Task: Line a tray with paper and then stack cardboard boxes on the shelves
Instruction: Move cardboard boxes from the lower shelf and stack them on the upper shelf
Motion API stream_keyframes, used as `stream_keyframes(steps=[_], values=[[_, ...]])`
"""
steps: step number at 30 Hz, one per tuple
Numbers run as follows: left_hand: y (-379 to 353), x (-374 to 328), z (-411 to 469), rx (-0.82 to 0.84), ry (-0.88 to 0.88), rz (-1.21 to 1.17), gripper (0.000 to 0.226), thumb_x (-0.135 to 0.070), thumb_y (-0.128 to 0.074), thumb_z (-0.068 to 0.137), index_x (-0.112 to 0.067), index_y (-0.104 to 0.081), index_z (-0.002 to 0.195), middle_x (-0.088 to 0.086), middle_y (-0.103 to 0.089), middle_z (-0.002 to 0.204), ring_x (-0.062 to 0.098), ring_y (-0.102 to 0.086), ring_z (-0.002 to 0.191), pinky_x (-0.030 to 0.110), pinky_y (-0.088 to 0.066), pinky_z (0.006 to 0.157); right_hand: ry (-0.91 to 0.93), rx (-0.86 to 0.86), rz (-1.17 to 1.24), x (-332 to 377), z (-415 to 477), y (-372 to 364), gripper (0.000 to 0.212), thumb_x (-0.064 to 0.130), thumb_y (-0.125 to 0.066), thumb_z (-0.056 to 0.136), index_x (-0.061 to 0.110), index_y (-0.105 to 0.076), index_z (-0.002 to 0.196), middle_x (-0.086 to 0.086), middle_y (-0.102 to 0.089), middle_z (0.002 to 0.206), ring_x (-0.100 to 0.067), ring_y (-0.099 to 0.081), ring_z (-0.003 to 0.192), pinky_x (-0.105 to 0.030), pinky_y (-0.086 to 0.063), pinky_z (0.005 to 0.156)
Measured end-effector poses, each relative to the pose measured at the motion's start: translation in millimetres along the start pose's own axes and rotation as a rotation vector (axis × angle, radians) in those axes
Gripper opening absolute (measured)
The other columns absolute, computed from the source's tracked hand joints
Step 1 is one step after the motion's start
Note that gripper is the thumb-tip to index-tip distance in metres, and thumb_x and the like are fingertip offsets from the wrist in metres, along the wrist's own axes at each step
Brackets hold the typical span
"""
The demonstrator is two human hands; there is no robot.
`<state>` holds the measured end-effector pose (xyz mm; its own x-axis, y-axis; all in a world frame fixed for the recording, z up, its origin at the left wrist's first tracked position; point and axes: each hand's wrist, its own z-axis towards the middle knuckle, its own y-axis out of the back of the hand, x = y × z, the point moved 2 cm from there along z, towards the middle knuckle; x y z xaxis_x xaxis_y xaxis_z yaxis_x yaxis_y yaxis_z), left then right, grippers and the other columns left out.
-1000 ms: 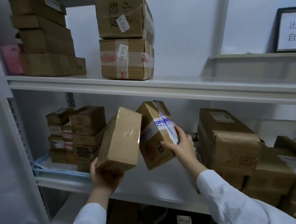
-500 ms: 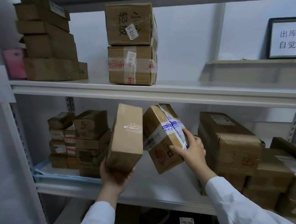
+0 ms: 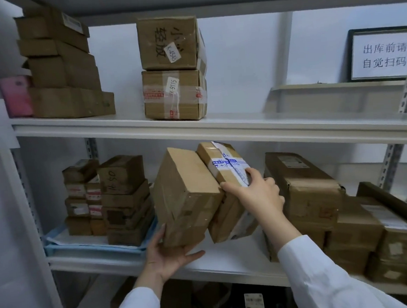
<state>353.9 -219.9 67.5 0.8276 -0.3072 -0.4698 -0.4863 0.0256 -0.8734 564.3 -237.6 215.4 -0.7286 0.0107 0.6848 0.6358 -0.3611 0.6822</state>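
My left hand (image 3: 167,256) cups the bottom corner of a plain brown box (image 3: 186,195), held tilted just above the middle shelf (image 3: 228,259). My right hand (image 3: 257,193) grips a second box with blue-printed tape (image 3: 225,171), also tilted, pressed against the plain box's right side. To the left, a blue tray (image 3: 89,247) lined with white paper holds stacks of small cardboard boxes (image 3: 123,199).
Larger boxes (image 3: 302,188) crowd the middle shelf's right side. The upper shelf (image 3: 243,125) carries a tall stack at left (image 3: 59,67), two stacked boxes in the middle (image 3: 172,70) and a framed sign (image 3: 382,54) at right. More boxes sit below.
Both boxes have come together and now touch side by side, lower and deeper over the shelf. My left hand has slid under the plain box's corner.
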Motion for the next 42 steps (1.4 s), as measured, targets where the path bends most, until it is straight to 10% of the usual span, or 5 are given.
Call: stream_keyframes(steps=[3,9,22,36,42], values=[[-5.7,-2.3,-4.0,0.084,-0.043,0.006,0.101,-0.012,-0.095,0.02,-0.008,-0.059,0.114,0.034,-0.053,0.122,0.054,-0.045,0.118,0.076,-0.029,0.089,0.034,0.06,-0.004,9.4,4.9,21.3,0.082,0.073,-0.058,0.069,0.038,-0.034,0.139,-0.011,-0.042,0.134,-0.032,-0.038,0.125,-0.046,-0.031,0.101],[-6.9,5.3,-1.5,0.44,-0.097,0.215,0.052,-0.025,-0.035,0.099,-0.009,-0.025,0.147,0.021,-0.025,0.152,0.041,-0.013,0.142,0.068,0.004,0.109,0.147,0.171,-0.014,17.6,16.6,56.2,0.092,0.077,-0.054,0.048,0.044,-0.044,0.134,-0.003,-0.05,0.133,-0.027,-0.043,0.124,-0.048,-0.037,0.1],[-109.0,-41.0,-20.2,0.493,-0.357,0.257,0.057,-0.031,-0.041,0.095,-0.002,-0.029,0.143,0.025,-0.034,0.145,0.045,-0.028,0.135,0.06,-0.017,0.112,0.292,0.204,0.747,14.2,39.5,102.3,0.077,0.05,-0.074,0.051,0.025,-0.059,0.123,-0.004,-0.067,0.111,-0.022,-0.068,0.092,-0.035,-0.055,0.077],[-201.3,-83.0,-29.7,0.278,-0.436,0.423,0.059,-0.051,-0.066,0.065,-0.011,-0.067,0.109,0.018,-0.066,0.108,0.035,-0.064,0.09,0.032,-0.058,0.065,-0.132,0.206,1.269,30.3,73.2,105.8,0.031,0.051,-0.048,0.087,0.023,-0.062,0.087,-0.001,-0.067,0.073,-0.021,-0.061,0.067,-0.027,-0.043,0.058],[-224.8,-110.8,-19.3,0.369,-0.326,0.447,0.089,-0.043,-0.087,0.037,-0.01,-0.063,0.117,0.019,-0.066,0.109,0.038,-0.064,0.088,0.035,-0.058,0.057,-0.199,0.182,1.209,51.3,91.5,103.0,0.044,0.068,-0.054,0.076,0.025,-0.064,0.082,-0.003,-0.069,0.082,-0.025,-0.061,0.085,-0.039,-0.041,0.091]])
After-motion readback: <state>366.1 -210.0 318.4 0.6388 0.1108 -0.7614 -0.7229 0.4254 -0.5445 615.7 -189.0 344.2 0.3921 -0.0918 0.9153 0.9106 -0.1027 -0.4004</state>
